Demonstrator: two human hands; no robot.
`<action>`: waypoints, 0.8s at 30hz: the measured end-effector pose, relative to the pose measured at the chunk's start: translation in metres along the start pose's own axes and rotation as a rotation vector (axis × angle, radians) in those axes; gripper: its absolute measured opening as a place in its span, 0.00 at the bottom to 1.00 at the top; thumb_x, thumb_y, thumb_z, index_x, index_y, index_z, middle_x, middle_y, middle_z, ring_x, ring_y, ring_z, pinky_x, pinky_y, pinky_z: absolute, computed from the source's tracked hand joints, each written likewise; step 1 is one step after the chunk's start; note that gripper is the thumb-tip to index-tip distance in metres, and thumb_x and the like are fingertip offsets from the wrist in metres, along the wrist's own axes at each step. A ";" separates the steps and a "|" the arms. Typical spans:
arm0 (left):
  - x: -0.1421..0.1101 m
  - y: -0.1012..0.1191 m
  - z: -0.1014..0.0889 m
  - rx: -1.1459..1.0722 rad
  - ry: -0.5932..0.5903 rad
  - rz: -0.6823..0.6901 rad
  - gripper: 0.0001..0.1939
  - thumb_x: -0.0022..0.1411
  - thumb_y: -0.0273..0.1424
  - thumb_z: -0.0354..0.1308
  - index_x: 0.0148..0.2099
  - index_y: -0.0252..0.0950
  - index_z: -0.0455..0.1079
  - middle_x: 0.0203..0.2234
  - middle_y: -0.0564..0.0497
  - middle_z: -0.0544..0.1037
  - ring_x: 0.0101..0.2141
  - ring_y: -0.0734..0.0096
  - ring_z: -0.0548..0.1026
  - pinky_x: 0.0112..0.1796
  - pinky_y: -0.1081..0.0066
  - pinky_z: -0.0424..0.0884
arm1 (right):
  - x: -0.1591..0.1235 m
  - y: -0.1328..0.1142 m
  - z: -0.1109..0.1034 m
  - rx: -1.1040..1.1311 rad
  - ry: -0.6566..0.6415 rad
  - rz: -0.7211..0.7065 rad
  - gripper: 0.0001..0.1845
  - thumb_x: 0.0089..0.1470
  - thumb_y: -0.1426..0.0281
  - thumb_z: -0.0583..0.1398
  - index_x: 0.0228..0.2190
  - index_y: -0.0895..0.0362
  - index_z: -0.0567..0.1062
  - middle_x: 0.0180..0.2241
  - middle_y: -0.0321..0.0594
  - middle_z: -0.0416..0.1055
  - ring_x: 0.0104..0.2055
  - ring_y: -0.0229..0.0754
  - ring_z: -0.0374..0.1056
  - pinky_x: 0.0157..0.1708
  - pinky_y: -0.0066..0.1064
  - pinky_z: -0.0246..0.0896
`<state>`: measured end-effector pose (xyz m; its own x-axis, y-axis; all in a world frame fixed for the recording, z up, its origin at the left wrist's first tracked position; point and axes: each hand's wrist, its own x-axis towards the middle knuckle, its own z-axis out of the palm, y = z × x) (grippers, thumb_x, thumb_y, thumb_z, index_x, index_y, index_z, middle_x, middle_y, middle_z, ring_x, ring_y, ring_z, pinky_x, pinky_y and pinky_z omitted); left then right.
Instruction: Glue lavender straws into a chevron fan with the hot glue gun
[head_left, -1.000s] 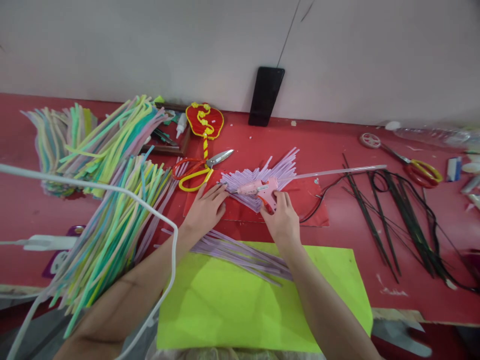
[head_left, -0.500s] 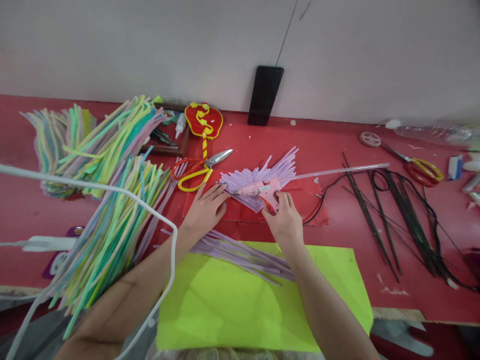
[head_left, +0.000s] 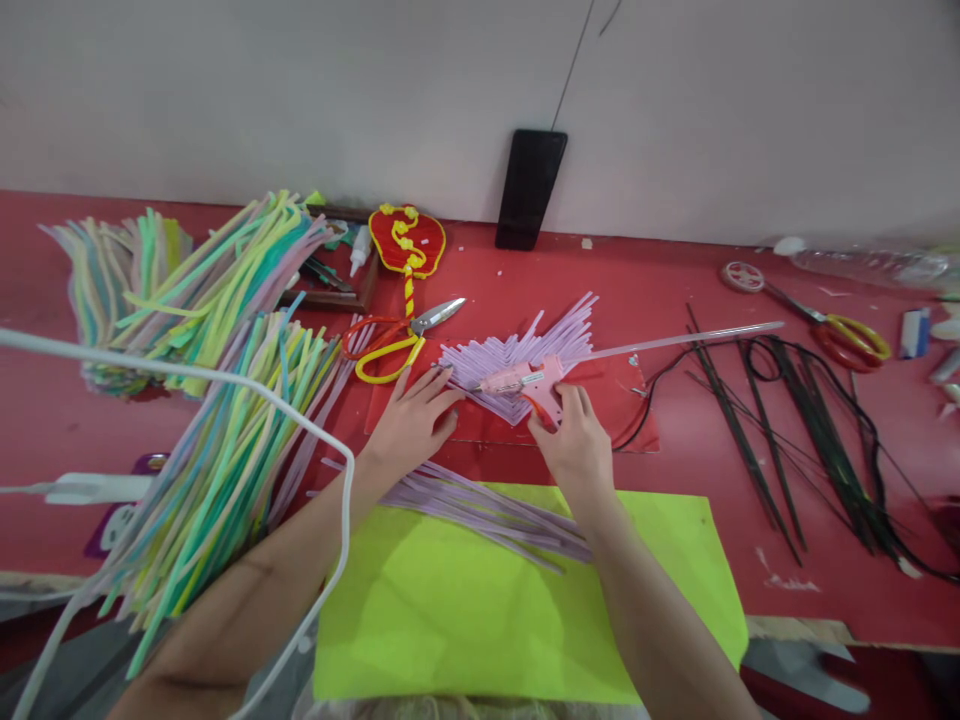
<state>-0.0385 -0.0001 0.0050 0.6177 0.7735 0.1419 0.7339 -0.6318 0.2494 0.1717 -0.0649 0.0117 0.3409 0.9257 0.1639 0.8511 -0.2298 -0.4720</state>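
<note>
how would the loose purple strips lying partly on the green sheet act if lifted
The loose purple strips are probably light, being so thin. They may hold their line with slight bending, since most lie nearly straight across the green sheet. They could fan apart if lifted together, as no tie shows around them.

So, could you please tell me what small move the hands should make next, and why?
Perhaps draw the pink glue gun slightly rightward over the chevron of lilac strips, since the right hand holds it and its nozzle points toward the nearby left hand.
</note>
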 end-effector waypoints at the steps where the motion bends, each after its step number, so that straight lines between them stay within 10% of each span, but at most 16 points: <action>1: 0.000 0.000 0.000 0.001 0.002 0.001 0.15 0.65 0.31 0.48 0.51 0.39 0.70 0.58 0.45 0.67 0.60 0.60 0.61 0.62 0.50 0.48 | 0.000 0.000 -0.001 -0.004 -0.003 0.001 0.16 0.51 0.66 0.55 0.43 0.55 0.67 0.42 0.44 0.70 0.36 0.46 0.68 0.25 0.32 0.58; 24: -0.001 0.001 -0.003 0.013 0.004 0.040 0.16 0.65 0.32 0.49 0.52 0.39 0.70 0.58 0.44 0.67 0.61 0.58 0.59 0.62 0.48 0.46 | -0.002 0.001 -0.011 -0.058 -0.020 -0.015 0.17 0.52 0.67 0.54 0.45 0.55 0.66 0.43 0.43 0.69 0.35 0.44 0.66 0.23 0.29 0.52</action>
<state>-0.0387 -0.0014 0.0077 0.6453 0.7479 0.1556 0.7123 -0.6627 0.2315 0.1757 -0.0706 0.0201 0.3209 0.9347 0.1531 0.8779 -0.2328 -0.4184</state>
